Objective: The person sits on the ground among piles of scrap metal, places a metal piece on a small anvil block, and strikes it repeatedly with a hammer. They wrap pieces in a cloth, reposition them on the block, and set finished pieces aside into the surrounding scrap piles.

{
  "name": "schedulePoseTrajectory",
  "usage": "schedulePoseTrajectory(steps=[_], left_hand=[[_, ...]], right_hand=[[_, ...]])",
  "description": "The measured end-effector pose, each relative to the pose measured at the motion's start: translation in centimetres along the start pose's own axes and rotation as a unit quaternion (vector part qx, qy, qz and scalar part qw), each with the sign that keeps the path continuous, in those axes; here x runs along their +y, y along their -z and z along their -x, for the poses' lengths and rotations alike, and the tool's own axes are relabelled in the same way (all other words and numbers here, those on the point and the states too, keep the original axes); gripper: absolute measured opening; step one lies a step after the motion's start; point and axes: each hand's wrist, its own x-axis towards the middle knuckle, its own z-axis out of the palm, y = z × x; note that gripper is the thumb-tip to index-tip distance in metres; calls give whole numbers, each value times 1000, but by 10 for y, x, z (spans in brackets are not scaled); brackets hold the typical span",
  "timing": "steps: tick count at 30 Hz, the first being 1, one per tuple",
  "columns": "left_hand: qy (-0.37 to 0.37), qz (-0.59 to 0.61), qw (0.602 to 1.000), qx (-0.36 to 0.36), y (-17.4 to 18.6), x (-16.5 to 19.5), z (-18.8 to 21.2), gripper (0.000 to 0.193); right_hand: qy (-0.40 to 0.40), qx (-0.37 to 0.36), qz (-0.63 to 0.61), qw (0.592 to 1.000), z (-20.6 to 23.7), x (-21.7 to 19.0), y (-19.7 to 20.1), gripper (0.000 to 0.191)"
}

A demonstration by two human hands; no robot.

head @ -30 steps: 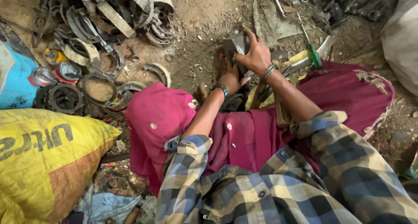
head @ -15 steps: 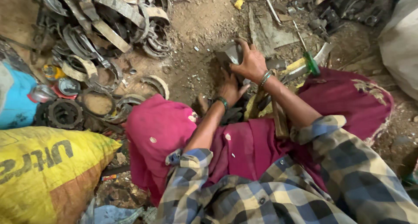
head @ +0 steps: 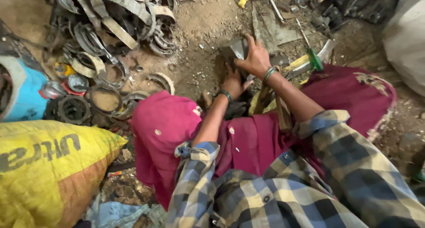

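Upper centre of frame: my right hand (head: 256, 59) grips grey metal piece (head: 239, 48) on dirt floor (head: 208, 24). My left hand (head: 233, 82) braces just below, fingers curled, grip unclear. Scrap-ring pile (head: 110, 37) upper left unsorted; most work left, I judge.

Bare dirt floor (head: 208, 20), dusty, littered with small debris. Heap of rusty metal rings and bands (head: 115, 28) at upper left. Yellow woven sack (head: 48, 170) at lower left, white sack (head: 407, 37) at right edge. Daylight soft, even.

Dirt floor (head: 208, 28): scrap metal rings (head: 110, 37) piled; yellow sack (head: 44, 175) below the pile, blue container (head: 24, 95) left.
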Motion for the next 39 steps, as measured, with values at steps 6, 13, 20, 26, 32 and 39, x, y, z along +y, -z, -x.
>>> schedulePoseTrajectory(steps=[6, 13, 20, 26, 32, 39], left_hand=[[-1, 16, 994, -108, 32, -15, 4, 88], [275, -103, 922, 254, 124, -60, 20, 58], [527, -9, 793, 306, 143, -78, 15, 81], [515, 88, 780, 343, 132, -69, 19, 77], [315, 386, 746, 441, 129, -64, 26, 73], [91, 387, 866, 303, 114, -14, 44, 61]], right_hand=[[-61, -53, 67, 995, 10, -12, 9, 116], [146, -178, 119, 966, 109, -49, -29, 64], [136, -274, 20, 952, 136, -28, -55, 66], [115, -264, 30, 957, 135, -26, -44, 57], [71, -60, -98, 991, 127, -22, -37, 42], [-26, 14, -459, 888, 116, -18, -32, 30]])
